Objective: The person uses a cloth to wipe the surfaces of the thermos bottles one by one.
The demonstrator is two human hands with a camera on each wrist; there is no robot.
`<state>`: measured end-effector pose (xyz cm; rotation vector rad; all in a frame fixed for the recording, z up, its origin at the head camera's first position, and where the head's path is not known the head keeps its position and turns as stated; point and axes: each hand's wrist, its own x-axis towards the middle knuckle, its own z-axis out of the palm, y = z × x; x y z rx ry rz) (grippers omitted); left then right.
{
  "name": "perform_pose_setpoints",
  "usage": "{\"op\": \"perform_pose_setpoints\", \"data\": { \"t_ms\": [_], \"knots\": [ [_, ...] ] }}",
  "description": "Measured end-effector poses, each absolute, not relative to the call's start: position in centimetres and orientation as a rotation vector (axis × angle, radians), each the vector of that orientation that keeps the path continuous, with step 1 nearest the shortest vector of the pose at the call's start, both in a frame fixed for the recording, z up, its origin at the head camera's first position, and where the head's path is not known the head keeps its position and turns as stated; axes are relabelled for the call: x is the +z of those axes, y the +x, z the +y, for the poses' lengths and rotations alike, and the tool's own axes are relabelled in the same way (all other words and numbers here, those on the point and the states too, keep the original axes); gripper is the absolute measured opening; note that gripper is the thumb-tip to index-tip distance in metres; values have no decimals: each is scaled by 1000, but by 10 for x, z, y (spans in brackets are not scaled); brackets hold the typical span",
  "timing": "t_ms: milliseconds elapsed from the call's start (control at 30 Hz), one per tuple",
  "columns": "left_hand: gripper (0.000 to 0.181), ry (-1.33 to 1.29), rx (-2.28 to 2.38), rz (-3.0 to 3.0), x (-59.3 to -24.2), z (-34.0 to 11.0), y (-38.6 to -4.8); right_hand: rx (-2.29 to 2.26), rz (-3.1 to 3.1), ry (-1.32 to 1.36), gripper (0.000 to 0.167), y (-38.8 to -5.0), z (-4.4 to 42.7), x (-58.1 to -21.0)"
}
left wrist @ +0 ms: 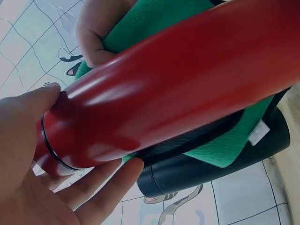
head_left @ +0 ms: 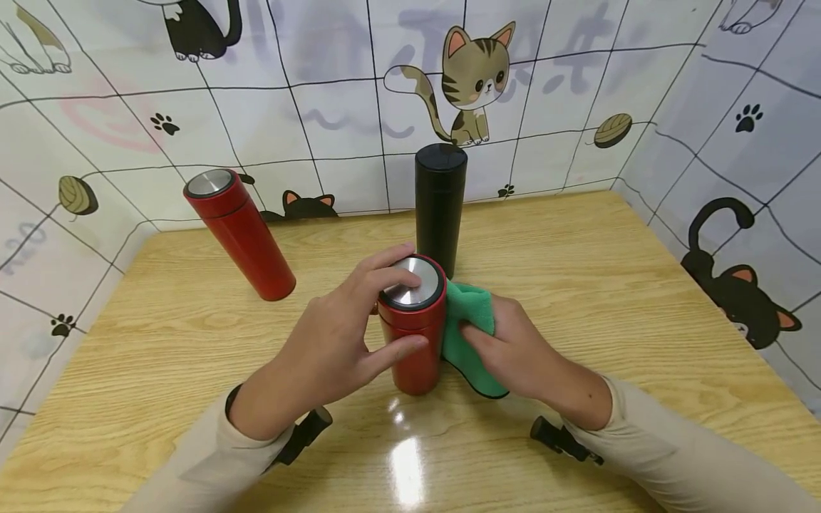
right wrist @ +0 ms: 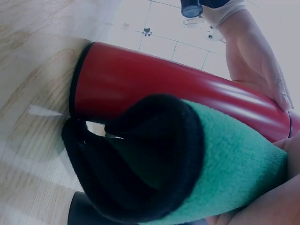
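Note:
A red vacuum flask (head_left: 415, 363) with a silver-topped lid stands upright on the wooden table. My left hand (head_left: 330, 342) grips it near the top, thumb on the near side and fingers around the lid's far side. In my right hand (head_left: 522, 349) is a green cloth (head_left: 473, 310) with a dark edge, held against the flask's right side. The left wrist view shows the cloth (left wrist: 154, 21) wrapping behind the red flask (left wrist: 168, 84). Seen from the right wrist, the cloth (right wrist: 234, 154) hangs folded along the flask (right wrist: 140, 79), its lower end loose near the base.
Just behind the held flask stands a black flask (head_left: 440, 206). Another red flask (head_left: 246, 242) is on the table (head_left: 160, 320) at the back left. A white sheet (head_left: 333, 107) with cat drawings and grid lines covers the back and sides.

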<state>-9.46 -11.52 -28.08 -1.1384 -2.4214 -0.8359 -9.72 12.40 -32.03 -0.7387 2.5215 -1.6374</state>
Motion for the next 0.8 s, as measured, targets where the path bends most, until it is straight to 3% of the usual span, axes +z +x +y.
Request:
{"op": "perform_pose_setpoints", "data": {
  "t_ms": [333, 600, 800],
  "knots": [
    [61, -1102, -973, -2413, -284, -113, -93, -1705, 2558, -749, 50, -95, 123, -319],
    [111, -787, -875, -2560, -299, -102, -96, -1687, 2500, -769, 49, -96, 122, -321],
    [106, -662, -765, -2717, -302, -98, -97, -1680, 2537, -756, 49, -95, 122, -321]
  ]
}}
